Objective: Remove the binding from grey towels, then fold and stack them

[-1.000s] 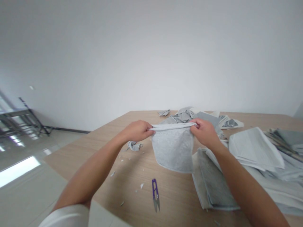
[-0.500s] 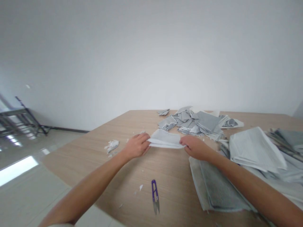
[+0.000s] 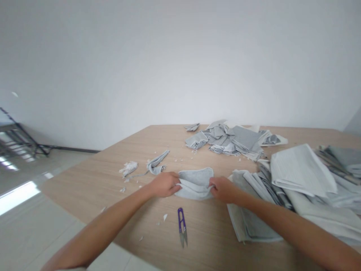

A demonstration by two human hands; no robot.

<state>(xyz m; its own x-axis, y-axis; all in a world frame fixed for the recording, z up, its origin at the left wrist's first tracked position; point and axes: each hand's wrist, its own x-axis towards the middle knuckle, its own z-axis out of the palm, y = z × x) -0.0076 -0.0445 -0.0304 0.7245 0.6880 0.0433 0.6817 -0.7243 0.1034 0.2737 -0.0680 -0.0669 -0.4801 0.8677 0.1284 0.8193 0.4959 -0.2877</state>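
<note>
Between my two hands a light grey piece of cloth point(image 3: 196, 184) is stretched, its layers partly folded over. My left hand point(image 3: 166, 184) pinches its left edge, and my right hand point(image 3: 222, 189) grips the right edge. The fingertips are partly hidden by the fabric. Just below the cloth, purple-handled thread snips point(image 3: 182, 227) lie on the wooden table point(image 3: 208, 233), blades toward me. Left of the cloth, beyond my left hand, lies a curled grey fabric strip point(image 3: 156, 164).
A pile of folded grey cloths point(image 3: 239, 140) sits at the back. To the right are stacked larger cloths point(image 3: 301, 171), with a grey cloth point(image 3: 254, 226) under my right forearm. White scraps point(image 3: 129, 168) lie at left, near the table's edge.
Both hands have come lower and nearer with the cloth, which now shows more of its folded face. The curled strip behind my left hand has come into sight. The view has shifted slightly.
</note>
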